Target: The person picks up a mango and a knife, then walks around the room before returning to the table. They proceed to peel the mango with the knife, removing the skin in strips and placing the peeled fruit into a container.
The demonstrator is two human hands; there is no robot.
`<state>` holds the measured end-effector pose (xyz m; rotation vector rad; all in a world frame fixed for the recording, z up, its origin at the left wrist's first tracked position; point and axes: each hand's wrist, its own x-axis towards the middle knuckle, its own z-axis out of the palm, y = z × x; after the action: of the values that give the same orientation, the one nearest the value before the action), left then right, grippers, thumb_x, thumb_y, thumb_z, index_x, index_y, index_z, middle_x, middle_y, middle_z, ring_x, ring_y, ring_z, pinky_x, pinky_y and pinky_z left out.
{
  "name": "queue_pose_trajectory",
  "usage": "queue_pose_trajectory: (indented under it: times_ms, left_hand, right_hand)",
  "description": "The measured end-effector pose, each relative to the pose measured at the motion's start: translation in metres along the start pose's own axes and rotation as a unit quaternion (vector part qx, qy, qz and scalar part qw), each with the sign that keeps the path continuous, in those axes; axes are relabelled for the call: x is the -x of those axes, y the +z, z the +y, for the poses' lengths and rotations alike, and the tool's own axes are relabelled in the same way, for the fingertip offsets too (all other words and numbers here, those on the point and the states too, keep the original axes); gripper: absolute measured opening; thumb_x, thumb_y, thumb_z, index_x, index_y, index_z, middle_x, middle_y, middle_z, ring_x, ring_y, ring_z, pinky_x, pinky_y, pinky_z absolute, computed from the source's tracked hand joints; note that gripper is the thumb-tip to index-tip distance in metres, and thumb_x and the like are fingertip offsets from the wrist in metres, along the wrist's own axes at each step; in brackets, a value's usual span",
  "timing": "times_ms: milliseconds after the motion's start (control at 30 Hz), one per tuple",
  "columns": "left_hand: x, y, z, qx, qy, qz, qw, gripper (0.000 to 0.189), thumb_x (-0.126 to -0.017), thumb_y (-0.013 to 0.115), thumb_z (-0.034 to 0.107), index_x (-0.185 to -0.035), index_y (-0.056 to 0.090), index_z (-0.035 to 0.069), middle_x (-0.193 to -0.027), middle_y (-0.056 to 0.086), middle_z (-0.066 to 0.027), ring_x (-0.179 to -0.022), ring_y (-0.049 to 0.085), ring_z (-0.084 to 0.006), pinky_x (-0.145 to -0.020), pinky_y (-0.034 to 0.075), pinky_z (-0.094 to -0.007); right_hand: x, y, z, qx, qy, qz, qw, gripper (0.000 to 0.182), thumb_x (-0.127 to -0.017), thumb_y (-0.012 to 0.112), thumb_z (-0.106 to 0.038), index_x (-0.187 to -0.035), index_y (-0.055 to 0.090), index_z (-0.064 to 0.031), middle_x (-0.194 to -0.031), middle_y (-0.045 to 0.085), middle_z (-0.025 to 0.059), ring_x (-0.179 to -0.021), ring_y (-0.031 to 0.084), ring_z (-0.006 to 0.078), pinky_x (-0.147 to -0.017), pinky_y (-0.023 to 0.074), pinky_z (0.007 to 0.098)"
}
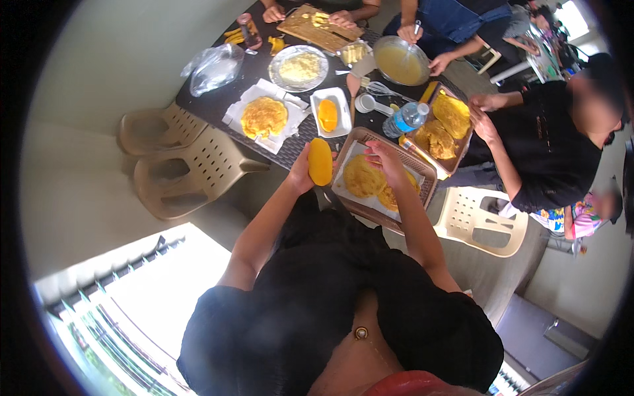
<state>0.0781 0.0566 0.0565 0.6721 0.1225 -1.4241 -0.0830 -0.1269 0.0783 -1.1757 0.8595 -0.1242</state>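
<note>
A yellow mango piece (320,162), oval and smooth, rests in my left hand (300,171) near the table's edge. My right hand (384,161) hovers over a brown plastic basket (431,175), its fingers apart and nothing seen between them. Paper lines that basket, and round golden pancakes (363,176) lie on it, partly hidden by my right hand and forearm. Just beyond my hands, a white foam tray (342,115) holds more orange-yellow mango (327,115). To its left, another golden pancake (264,118) sits on white paper (233,113).
A water bottle (403,120), a whisk (384,90), measuring cups (367,103) and a foil-covered plate (278,62) stand around. Across the table, people handle a batter bowl (380,62) and a cutting board (302,32). A person in black is at the right, by a second basket (458,161).
</note>
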Motion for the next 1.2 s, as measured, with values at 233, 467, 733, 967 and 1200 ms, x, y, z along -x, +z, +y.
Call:
queue_pose_trajectory:
  times_ms: [233, 467, 733, 967, 1200]
  left_hand:
    - [0.010, -0.024, 0.012, 0.012, 0.102, 0.044, 0.994, 0.051, -0.093, 0.019, 0.048, -0.116, 0.042, 0.009, -0.107, 0.054, -0.0132, -0.091, 0.056, -0.0269, -0.078, 0.047, -0.0402]
    - [-0.007, -0.029, 0.051, 0.020, 0.093, 0.073, 0.993, 0.050, -0.091, 0.027, 0.050, -0.115, 0.042, 0.008, -0.107, 0.054, -0.0150, -0.093, 0.055, -0.0300, -0.077, 0.046, -0.0427]
    - [-0.048, -0.044, 0.111, 0.046, 0.045, 0.085, 0.994, 0.050, -0.091, 0.028, 0.049, -0.119, 0.039, 0.009, -0.111, 0.052, -0.0151, -0.095, 0.054, -0.0313, -0.080, 0.045, -0.0448]
    - [-0.074, -0.060, 0.174, -0.023, -0.034, 0.061, 0.997, 0.049, -0.090, 0.032, 0.048, -0.118, 0.041, 0.009, -0.110, 0.052, -0.0156, -0.094, 0.054, -0.0316, -0.079, 0.045, -0.0420]
    - [-0.083, -0.075, 0.224, -0.010, -0.060, 0.039, 0.997, 0.044, -0.091, 0.032, 0.046, -0.113, 0.044, 0.009, -0.103, 0.055, -0.0146, -0.090, 0.056, -0.0310, -0.079, 0.046, -0.0395]
  right_hand:
    - [-0.004, 0.004, 0.005, 0.005, 0.018, -0.030, 0.999, 0.025, -0.088, 0.048, -0.027, -0.106, 0.056, -0.0111, -0.090, 0.059, 0.0015, -0.077, 0.056, 0.0103, -0.068, 0.0442, 0.0259]
    - [-0.007, 0.003, 0.004, -0.032, 0.030, 0.001, 0.999, 0.025, -0.089, 0.047, -0.028, -0.106, 0.057, -0.0114, -0.090, 0.059, 0.0011, -0.077, 0.055, 0.0096, -0.068, 0.0439, 0.0245]
    - [-0.042, 0.012, -0.001, 0.002, 0.046, 0.088, 0.995, 0.027, -0.087, 0.049, -0.026, -0.109, 0.055, -0.0111, -0.089, 0.060, 0.0029, -0.068, 0.057, 0.0106, -0.062, 0.0445, 0.0233]
    - [-0.102, 0.059, 0.012, 0.138, 0.010, 0.172, 0.975, 0.039, -0.086, 0.052, -0.023, -0.117, 0.048, 0.0000, -0.100, 0.059, 0.0096, -0.053, 0.059, 0.0155, -0.045, 0.0446, 0.0231]
    - [-0.192, 0.062, 0.048, 0.406, 0.081, 0.254, 0.874, 0.052, -0.083, 0.053, -0.029, -0.124, 0.040, 0.0011, -0.102, 0.057, 0.0218, -0.061, 0.064, 0.0271, -0.063, 0.0517, 0.0333]
